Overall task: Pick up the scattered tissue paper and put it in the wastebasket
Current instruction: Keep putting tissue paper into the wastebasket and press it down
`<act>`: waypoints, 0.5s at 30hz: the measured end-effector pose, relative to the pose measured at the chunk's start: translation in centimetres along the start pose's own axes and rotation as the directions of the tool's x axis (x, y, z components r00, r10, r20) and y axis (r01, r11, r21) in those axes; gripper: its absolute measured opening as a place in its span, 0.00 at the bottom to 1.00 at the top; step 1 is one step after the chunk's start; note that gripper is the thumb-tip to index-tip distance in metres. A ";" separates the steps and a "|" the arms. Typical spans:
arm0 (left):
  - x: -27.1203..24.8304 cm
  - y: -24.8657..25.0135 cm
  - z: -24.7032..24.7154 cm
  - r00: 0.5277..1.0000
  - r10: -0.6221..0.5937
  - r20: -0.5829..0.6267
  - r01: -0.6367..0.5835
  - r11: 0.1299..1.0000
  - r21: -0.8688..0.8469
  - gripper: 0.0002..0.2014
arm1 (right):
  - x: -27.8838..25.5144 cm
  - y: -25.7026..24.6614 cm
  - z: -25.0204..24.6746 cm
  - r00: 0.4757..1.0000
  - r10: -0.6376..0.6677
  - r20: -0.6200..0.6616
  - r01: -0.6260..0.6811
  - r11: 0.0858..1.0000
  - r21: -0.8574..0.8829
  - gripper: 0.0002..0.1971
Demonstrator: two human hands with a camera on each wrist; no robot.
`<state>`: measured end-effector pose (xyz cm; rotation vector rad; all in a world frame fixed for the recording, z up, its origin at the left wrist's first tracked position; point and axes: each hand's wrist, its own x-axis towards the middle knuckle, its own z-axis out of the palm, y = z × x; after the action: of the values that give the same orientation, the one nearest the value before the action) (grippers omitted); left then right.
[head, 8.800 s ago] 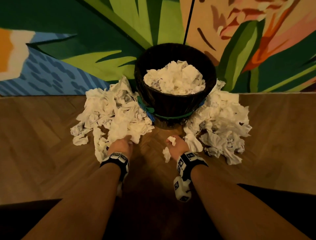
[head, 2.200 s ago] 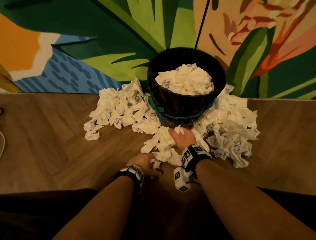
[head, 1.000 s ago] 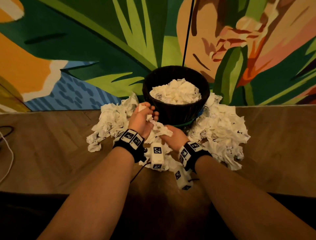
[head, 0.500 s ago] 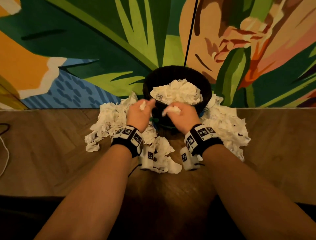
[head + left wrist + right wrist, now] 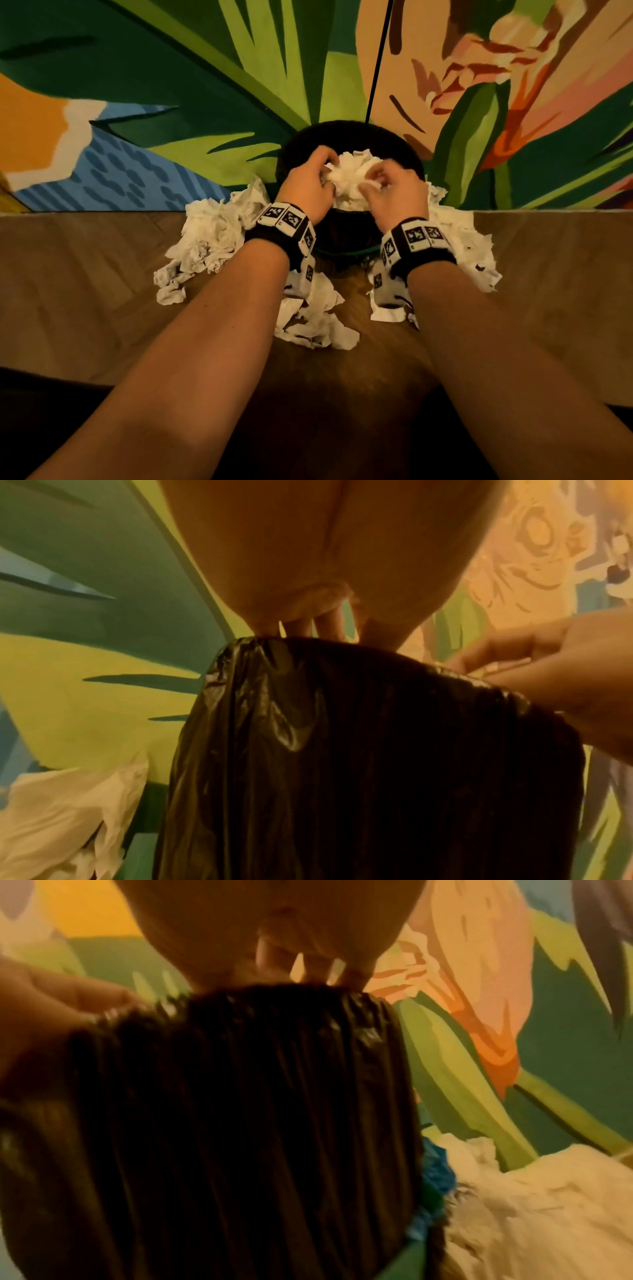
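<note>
Painted leaf-and-flower mural wall (image 5: 212, 85), thin black vertical line (image 5: 376, 61), herringbone wood floor (image 5: 68, 291)

Room as I see it from the head camera: mural wall (image 5: 212, 85) across the upper half of the frame, painted green leaves, orange and blue at upper left, peach flower at upper right. Thin dark vertical seam (image 5: 376, 61) at upper centre. Brown herringbone wood floor (image 5: 85, 274) across the middle. Warm, dim light.

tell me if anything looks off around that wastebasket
The wastebasket is heaped past its rim, both hands over the mound. Tissue paper piles still lie on the floor to its left, right and front.
</note>
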<state>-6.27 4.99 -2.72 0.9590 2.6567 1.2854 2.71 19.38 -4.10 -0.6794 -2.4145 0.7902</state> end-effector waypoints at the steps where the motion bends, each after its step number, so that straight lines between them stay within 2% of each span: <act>1: 0.2 -0.2 0.2 1.000 0.011 0.010 -0.012 0.998 0.069 0.13 | -0.1 0.5 0.2 0.999 -0.021 0.037 0.026 0.991 -0.135 0.06; 2: 0.5 -0.4 0.4 0.999 0.024 0.028 -0.027 0.990 0.141 0.10 | -0.2 0.9 0.5 0.997 -0.047 0.061 0.060 0.973 -0.223 0.14; 4: 0.8 -0.5 0.6 0.998 0.027 0.060 -0.043 0.959 0.282 0.08 | -0.4 1.3 0.9 0.996 -0.073 0.056 0.084 0.967 -0.240 0.24; 6: 1.0 -0.4 0.5 0.991 -0.025 0.132 -0.027 0.927 0.374 0.10 | -0.7 1.6 1.4 0.997 -0.078 0.005 0.077 0.980 -0.182 0.23; 9: 1.2 0.2 0.8 0.959 -0.136 0.249 -0.023 0.838 0.545 0.25 | -1.2 1.8 1.8 0.984 -0.177 0.000 0.168 0.937 -0.305 0.27; 13: 1.7 0.7 1.7 0.937 -0.221 0.270 -0.016 0.746 0.666 0.26 | -0.8 1.6 1.8 0.992 -0.124 -0.001 0.118 0.942 -0.314 0.24; 15: 1.9 0.9 1.8 0.926 -0.245 0.287 -0.025 0.720 0.693 0.25 | -0.7 1.6 1.9 0.991 -0.134 0.031 0.136 0.926 -0.351 0.29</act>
<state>-6.85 7.75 -2.84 0.9297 2.8224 0.0088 2.55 19.37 -6.68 -0.6320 -2.6033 0.3031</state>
